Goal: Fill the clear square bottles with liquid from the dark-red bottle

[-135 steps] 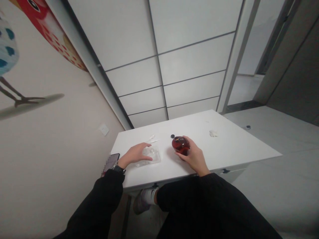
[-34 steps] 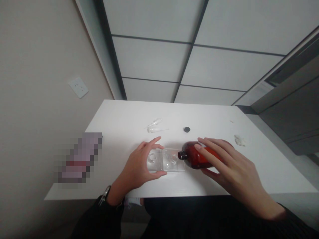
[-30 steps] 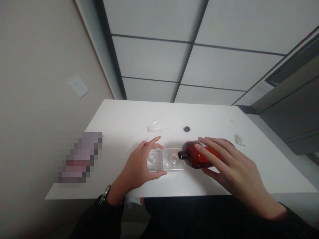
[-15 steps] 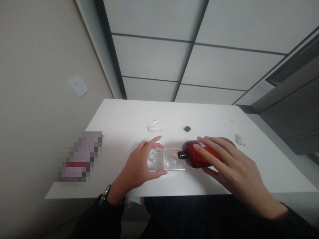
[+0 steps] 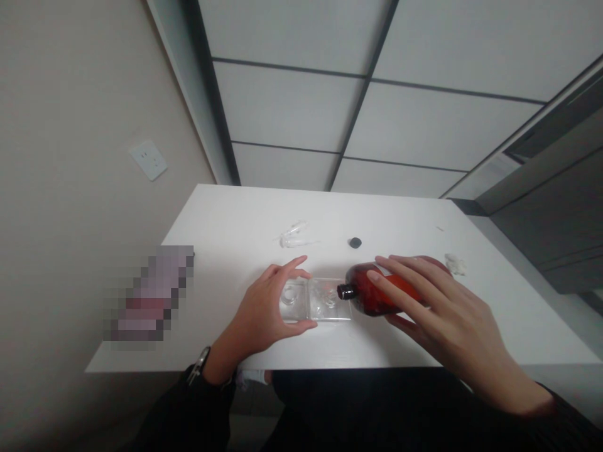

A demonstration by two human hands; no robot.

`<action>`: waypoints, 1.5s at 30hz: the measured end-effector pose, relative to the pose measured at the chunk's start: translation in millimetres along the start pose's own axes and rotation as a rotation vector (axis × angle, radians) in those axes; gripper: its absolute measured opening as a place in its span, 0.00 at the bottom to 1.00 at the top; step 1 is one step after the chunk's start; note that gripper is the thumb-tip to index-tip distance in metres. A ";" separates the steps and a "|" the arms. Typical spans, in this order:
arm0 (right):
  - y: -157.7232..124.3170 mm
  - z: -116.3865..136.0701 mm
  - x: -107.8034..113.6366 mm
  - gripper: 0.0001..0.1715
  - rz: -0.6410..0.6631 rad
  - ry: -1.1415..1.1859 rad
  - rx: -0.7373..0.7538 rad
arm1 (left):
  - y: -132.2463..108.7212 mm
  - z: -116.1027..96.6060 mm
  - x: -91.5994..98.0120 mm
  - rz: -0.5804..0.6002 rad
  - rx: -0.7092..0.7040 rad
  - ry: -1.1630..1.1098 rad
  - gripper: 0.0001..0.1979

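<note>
My right hand [image 5: 447,314] wraps around a large reddish-brown bottle [image 5: 372,287], tipped nearly level with its uncapped black neck to the left. The bottle's mouth is above the right part of a clear two-part plastic case [image 5: 307,314]. Each part has a round shape in its middle, and small clear drops or bubbles appear on the right one. With thumb at the near edge and fingers at the far edge, my left hand [image 5: 264,307] grips the case's left part. Whether liquid is flowing from the bottle cannot be made out.
On the white table [image 5: 226,226], behind the case, lie clear thin-tipped pieces like small droppers [image 5: 296,235] and a black cap [image 5: 355,242]. A crumpled whitish piece [image 5: 455,264] lies at right. A blurred-out pinkish object [image 5: 151,289] is at the left edge.
The bottle and my right hand have shifted very slightly to the right. My left hand keeps the same grip on the case.
</note>
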State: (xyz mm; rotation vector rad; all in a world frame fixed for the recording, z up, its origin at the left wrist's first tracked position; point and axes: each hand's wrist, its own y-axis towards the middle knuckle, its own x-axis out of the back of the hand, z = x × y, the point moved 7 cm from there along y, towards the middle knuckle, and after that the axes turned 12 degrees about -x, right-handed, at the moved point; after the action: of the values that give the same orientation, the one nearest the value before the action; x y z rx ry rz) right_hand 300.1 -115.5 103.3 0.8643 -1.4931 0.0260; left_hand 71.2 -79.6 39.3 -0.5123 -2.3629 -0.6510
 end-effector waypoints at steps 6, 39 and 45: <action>-0.5 -0.7 1.9 0.38 0.015 -0.019 0.014 | -0.4 0.2 1.5 -0.002 0.021 -0.015 0.47; 3.7 -6.8 12.5 0.38 0.016 -0.055 0.035 | -0.4 2.5 -1.0 0.004 0.012 -0.016 0.48; 5.3 -6.1 14.3 0.38 0.001 -0.042 0.046 | -1.2 1.8 -0.7 0.001 -0.003 -0.008 0.49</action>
State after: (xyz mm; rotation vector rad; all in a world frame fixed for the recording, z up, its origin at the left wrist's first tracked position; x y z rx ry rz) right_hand 304.4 -115.5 119.1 0.9061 -1.5374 0.0438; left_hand 70.2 -79.8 37.3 -0.5183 -2.3692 -0.6534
